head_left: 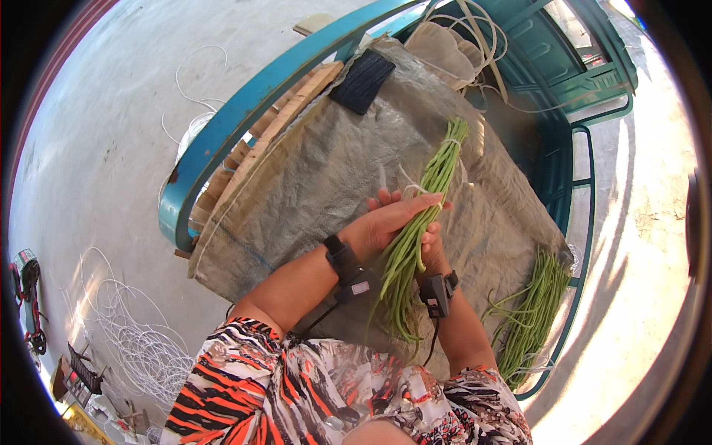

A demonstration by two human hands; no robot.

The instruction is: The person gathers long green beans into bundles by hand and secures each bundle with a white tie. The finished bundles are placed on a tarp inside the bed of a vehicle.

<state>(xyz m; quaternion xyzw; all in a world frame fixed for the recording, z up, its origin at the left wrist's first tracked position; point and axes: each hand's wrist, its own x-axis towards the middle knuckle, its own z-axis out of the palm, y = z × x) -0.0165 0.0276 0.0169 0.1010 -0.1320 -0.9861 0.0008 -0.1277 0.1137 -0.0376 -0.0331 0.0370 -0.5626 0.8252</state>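
A long bundle of green yardlong beans (pixel 439 169) slants across the middle of the view, its loose ends hanging toward me. A pale tie circles it near the far end, and another pale strand shows by my fingers. My left hand (pixel 393 217) is closed around the bundle from the left, thumb laid over the beans. From the right and slightly nearer, my right hand (pixel 433 248) grips the same bundle, its fingers partly hidden behind the stalks. Beneath lies a worn grey-brown tarp (pixel 319 174). Both wrists carry black strapped devices.
A second bean bundle (pixel 535 315) lies at the tarp's right edge. A dark flat pad (pixel 363 81) rests at the far end. Blue-green metal rails (pixel 245 104) surround the tarp. Coiled white strapping (pixel 141 345) lies on the floor at left; pale straps (pixel 486 44) loop at the back.
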